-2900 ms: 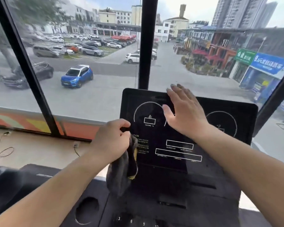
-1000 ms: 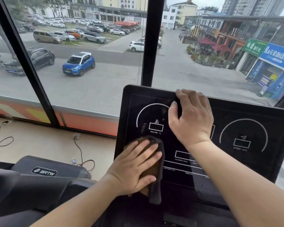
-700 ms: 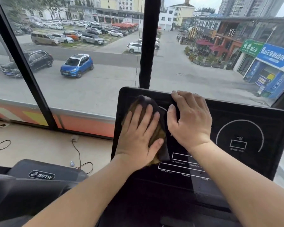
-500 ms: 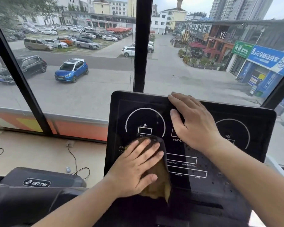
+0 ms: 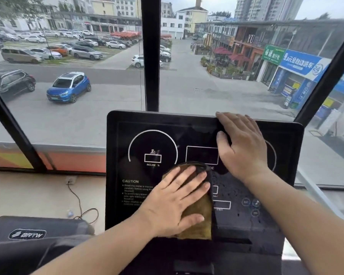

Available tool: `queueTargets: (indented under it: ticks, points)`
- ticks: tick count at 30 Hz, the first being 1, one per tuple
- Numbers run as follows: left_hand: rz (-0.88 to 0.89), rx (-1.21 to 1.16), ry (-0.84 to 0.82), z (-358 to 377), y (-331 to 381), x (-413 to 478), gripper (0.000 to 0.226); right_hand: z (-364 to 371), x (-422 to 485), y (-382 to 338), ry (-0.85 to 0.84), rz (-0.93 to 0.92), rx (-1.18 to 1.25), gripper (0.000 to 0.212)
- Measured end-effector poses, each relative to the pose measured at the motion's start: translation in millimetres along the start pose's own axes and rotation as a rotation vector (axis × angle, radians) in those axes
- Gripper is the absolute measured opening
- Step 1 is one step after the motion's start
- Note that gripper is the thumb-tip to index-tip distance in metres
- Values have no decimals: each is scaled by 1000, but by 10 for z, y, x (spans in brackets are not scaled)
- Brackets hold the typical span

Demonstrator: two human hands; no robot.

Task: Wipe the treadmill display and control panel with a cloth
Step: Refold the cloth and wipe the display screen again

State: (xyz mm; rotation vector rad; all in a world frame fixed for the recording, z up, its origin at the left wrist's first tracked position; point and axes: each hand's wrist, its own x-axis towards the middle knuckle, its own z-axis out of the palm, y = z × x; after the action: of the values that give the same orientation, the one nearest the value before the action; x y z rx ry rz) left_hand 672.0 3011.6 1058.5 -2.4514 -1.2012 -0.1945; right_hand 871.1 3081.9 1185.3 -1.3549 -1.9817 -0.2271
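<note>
— Where are you with it?
— Mid-wipe. My left hand (image 5: 173, 199) lies flat, fingers straight and spread, pressing the cloth (image 5: 199, 221) against the lower middle of the display (image 5: 153, 139), just under the centre box (image 5: 202, 154).
— And the other hand?
— My right hand (image 5: 240, 147) steadies the display, fingers hooked over its top edge and thumb on the front.
— How much is left?
— A fair bit, I reckon. What look like fine droplets (image 5: 232, 187) sit just right of the cloth, near the small round buttons (image 5: 250, 203). My right hand also hides part of the right dial (image 5: 272, 153).
— So next?
— Sweep the cloth right through the droplets with even pressure, going light over the buttons so nothing gets pressed. Then I need to shift my right hand to reach what it covers.
</note>
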Motion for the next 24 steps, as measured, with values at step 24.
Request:
queueTargets:
  ticks: [24]
  points:
    - [-204,-58,135,-413,-128,599,77,-127,-2,84,-156,-13,7,58]
